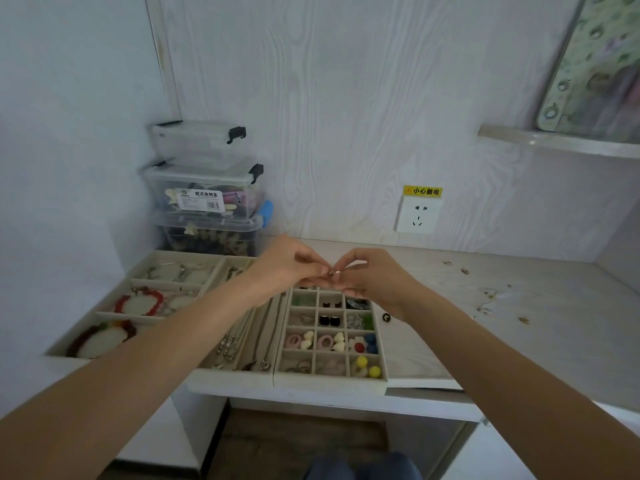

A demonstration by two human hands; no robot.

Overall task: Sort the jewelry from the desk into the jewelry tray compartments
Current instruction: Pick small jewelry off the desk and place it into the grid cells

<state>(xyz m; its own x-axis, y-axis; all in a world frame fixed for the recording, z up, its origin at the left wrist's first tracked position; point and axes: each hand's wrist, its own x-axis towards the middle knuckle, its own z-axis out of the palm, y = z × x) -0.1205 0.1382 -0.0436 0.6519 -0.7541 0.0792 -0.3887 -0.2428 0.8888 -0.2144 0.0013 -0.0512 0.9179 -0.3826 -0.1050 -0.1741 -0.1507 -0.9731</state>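
You are pinching a tiny metallic piece (334, 272) between the fingertips of both hands, left hand (289, 268) and right hand (372, 275) meeting above the far edge of the small-grid tray (330, 375). Both grips are clenching on that one piece; it is off the desk and hanging in the air, not yet in any cell.

Risk, as you are holding it: the piece is very small and the pinch is shallow, so a slip while passing it from one hand to the other is likely sending it down into a wrong cell, among the earrings already lying there, or onto the desk (519, 341). Your left forearm is also passing over the necklace tray (242, 370); dropping the wrist could snag a chain.

Orientation: it is too small and too covered by your fingertips to tell which way it is pointing or where its long axis is running.

Loose pieces (490, 296) are waiting on the desk to your right, well apart from the trays.
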